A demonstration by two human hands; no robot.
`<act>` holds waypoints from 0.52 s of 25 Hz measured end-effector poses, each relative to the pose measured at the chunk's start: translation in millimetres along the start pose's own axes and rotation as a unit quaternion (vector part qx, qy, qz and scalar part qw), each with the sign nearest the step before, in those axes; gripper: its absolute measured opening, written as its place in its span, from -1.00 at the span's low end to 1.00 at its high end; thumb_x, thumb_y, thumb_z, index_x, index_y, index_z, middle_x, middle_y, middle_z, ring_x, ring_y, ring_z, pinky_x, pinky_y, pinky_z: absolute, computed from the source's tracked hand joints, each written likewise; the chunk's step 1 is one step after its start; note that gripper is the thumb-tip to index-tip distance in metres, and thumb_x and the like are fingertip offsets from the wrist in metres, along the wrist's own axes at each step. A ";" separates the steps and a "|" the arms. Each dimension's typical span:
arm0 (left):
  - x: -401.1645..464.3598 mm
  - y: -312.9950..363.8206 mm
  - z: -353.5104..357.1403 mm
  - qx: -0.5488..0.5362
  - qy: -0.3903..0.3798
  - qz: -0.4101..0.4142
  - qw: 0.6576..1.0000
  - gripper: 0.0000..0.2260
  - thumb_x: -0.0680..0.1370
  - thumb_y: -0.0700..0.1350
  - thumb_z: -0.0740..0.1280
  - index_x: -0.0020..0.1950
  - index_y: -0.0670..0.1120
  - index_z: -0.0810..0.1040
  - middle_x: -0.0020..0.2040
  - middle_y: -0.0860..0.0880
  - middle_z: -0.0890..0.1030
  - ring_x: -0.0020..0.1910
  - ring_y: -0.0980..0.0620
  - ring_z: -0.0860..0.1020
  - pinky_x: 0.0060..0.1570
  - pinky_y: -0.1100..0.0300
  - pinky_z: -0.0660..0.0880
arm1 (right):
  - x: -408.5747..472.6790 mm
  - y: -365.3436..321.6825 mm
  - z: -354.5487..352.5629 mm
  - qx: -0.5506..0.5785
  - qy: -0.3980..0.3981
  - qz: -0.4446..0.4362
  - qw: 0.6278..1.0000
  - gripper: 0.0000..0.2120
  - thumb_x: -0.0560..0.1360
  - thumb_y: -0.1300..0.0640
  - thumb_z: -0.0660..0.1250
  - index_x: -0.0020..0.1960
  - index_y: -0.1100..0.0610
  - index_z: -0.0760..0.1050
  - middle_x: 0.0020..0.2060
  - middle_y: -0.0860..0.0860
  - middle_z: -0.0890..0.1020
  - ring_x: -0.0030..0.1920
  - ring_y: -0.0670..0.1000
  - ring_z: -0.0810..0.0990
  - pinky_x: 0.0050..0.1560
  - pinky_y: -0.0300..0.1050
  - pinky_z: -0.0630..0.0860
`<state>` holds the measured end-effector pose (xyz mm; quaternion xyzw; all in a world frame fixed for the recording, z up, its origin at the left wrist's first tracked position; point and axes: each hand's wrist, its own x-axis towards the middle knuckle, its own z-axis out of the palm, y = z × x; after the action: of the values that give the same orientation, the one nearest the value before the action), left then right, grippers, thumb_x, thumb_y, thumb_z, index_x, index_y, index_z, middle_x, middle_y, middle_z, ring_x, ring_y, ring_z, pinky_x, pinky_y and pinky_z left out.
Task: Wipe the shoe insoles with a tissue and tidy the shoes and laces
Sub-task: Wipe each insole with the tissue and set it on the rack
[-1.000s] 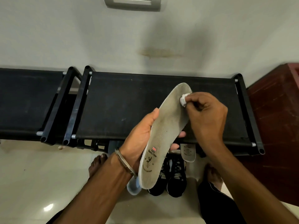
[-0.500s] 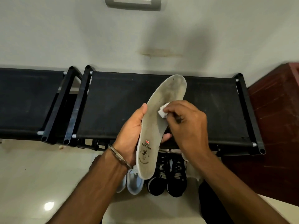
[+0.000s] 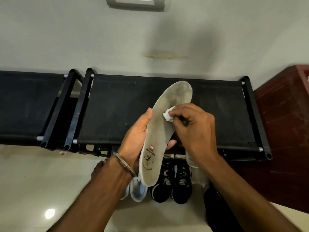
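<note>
A long grey-white insole (image 3: 164, 128) with a small flag logo near its heel is held upright in front of me. My left hand (image 3: 137, 136) grips it round the lower half, thumb at its left edge. My right hand (image 3: 194, 129) pinches a small wad of white tissue (image 3: 168, 114) and presses it on the middle of the insole. Below, on the floor, stands a pair of black shoes (image 3: 172, 186) with laces, and a pale blue-white shoe (image 3: 138, 190) to their left. A second insole (image 3: 191, 159) shows partly behind my right wrist.
A black fabric shoe rack (image 3: 117, 111) stands against the white wall, with a second rack (image 3: 25, 106) to its left. A dark red wooden panel (image 3: 284, 131) is at the right. My bare foot (image 3: 98, 169) is on the pale tiled floor.
My right hand slid the tissue down the insole from the toe end to its middle. The insole and my left hand moved slightly left and up.
</note>
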<state>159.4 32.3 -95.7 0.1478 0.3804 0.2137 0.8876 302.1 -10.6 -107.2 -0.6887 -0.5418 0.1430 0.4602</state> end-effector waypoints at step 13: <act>-7.4 9.5 3.1 -0.004 -0.014 0.029 0.999 -0.58 0.61 0.07 0.15 0.34 -0.14 0.51 0.23 -0.09 0.59 0.17 -0.03 0.55 0.11 -0.07 0.57 | 2.5 6.1 -3.7 -0.036 -0.008 -0.004 0.999 -0.83 0.43 0.37 0.44 -0.09 0.14 0.71 -0.10 -0.08 0.70 -0.07 -0.16 0.65 -0.04 -0.20 0.60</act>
<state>154.5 36.6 -85.1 0.1580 0.3622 0.2393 0.8869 309.3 -10.0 -109.3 -0.7011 -0.5531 0.1267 0.4317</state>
